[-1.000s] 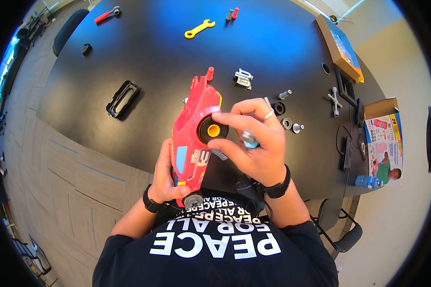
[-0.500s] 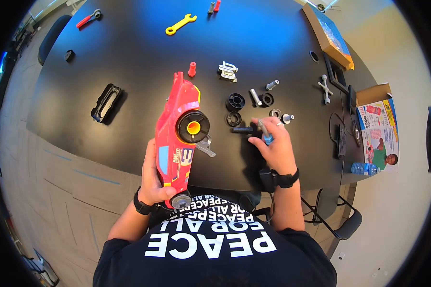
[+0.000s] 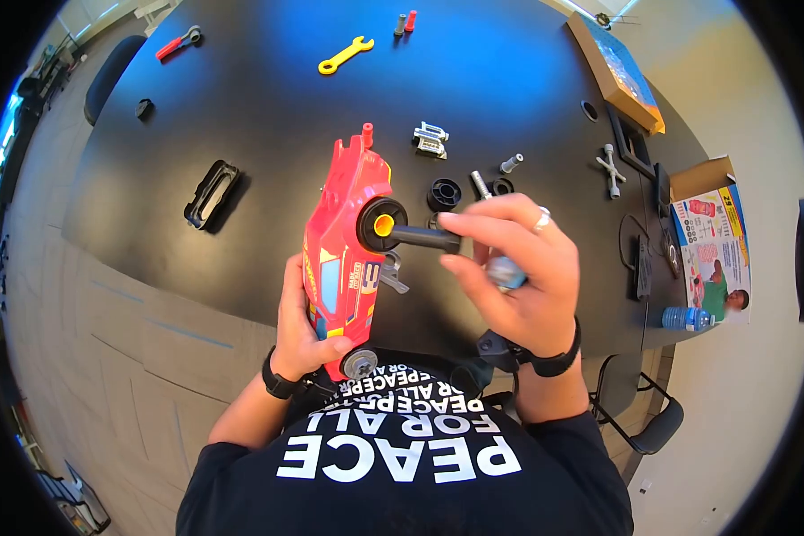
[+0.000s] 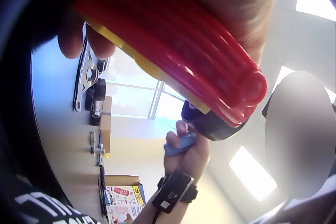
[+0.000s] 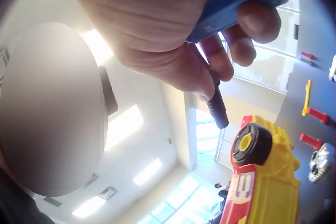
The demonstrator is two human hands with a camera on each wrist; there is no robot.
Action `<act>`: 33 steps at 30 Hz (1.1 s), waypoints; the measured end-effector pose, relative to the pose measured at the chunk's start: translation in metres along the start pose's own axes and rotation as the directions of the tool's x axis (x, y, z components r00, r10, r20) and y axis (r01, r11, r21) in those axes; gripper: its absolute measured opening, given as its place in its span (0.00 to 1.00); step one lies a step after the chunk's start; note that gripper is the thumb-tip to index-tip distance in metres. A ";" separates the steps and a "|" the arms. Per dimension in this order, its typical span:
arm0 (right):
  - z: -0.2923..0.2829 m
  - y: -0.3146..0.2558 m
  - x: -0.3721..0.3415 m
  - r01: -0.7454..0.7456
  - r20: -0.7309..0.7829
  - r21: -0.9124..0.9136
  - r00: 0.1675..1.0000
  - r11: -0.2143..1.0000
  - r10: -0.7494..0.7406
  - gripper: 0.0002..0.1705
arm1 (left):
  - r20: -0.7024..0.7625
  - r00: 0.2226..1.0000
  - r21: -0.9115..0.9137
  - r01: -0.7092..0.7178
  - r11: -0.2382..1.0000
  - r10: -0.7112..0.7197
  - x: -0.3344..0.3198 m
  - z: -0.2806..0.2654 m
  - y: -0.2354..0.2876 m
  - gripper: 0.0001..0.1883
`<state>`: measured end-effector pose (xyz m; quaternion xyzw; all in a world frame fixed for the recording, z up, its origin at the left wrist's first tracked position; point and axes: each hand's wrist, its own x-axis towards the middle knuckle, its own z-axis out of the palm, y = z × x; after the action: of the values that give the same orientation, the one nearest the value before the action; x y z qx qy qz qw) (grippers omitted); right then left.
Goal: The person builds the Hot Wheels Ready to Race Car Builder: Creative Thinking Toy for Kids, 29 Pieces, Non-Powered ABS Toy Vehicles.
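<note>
Red toy car in left grip; raised right grip pinches black rod, cradles blue handle.

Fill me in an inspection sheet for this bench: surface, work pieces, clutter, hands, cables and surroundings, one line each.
Surface: dark table, shiny, with parts scattered across it.
Work pieces: red toy car held up, its black wheel having a yellow centre; black rod points toward that wheel, apart from it.
Clutter: yellow wrench, red-handled tool, grey cross-shaped tool.
Hands: left hand grips the car; right hand pinches the rod in its fingers and also holds a blue-handled tool.
Cables: thin dark cable curled on the table.
Surroundings: water bottle, printed box, black chair.
</note>
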<state>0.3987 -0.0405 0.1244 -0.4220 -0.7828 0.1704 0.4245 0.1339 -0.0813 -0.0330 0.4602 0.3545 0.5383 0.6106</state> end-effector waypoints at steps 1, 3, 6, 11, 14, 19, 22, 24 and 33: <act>0.003 0.000 0.005 0.061 0.053 -0.059 0.997 0.996 -0.058 0.24 | 0.002 1.000 0.002 -0.003 1.000 0.003 0.000 -0.001 -0.002 0.67; 0.011 0.002 0.006 0.073 0.094 -0.088 0.993 0.993 -0.065 0.26 | 0.015 0.995 0.194 -0.096 0.976 0.095 0.000 -0.004 -0.006 0.68; 0.024 0.000 0.004 0.100 0.152 -0.175 0.986 0.979 -0.073 0.26 | -0.003 0.992 0.281 -0.117 0.953 0.123 -0.002 0.009 0.004 0.68; 0.002 -0.012 -0.002 -0.159 0.025 -0.086 0.986 0.983 0.162 0.27 | -0.046 0.988 0.267 -0.132 0.955 0.149 -0.001 0.007 0.000 0.65; -0.023 0.001 -0.012 -0.051 0.125 -0.180 0.989 0.982 0.075 0.29 | -0.062 0.991 0.220 -0.105 0.970 0.121 -0.002 0.005 0.000 0.63; -0.036 -0.017 -0.011 -0.079 0.200 -0.580 0.951 0.811 0.236 0.30 | -0.061 0.991 0.210 -0.102 0.972 0.117 0.001 0.010 0.002 0.63; -0.041 -0.024 0.001 0.005 0.149 -0.459 0.986 0.888 0.071 0.27 | -0.070 0.993 0.235 -0.076 0.969 0.095 0.002 0.014 0.006 0.62; -0.045 -0.028 0.010 0.123 0.245 -0.459 0.970 0.880 -0.008 0.24 | -0.071 0.990 0.255 -0.099 0.962 0.121 0.003 0.015 0.007 0.61; -0.045 -0.027 0.024 0.276 0.278 -0.578 0.951 0.768 -0.134 0.25 | -0.025 0.979 0.434 -0.172 0.884 0.203 0.000 0.016 0.009 0.61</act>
<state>0.4146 -0.0412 0.1794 -0.4261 -0.8791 -0.0932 0.1922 0.1463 -0.0843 -0.0193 0.5965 0.4394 0.5191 0.4263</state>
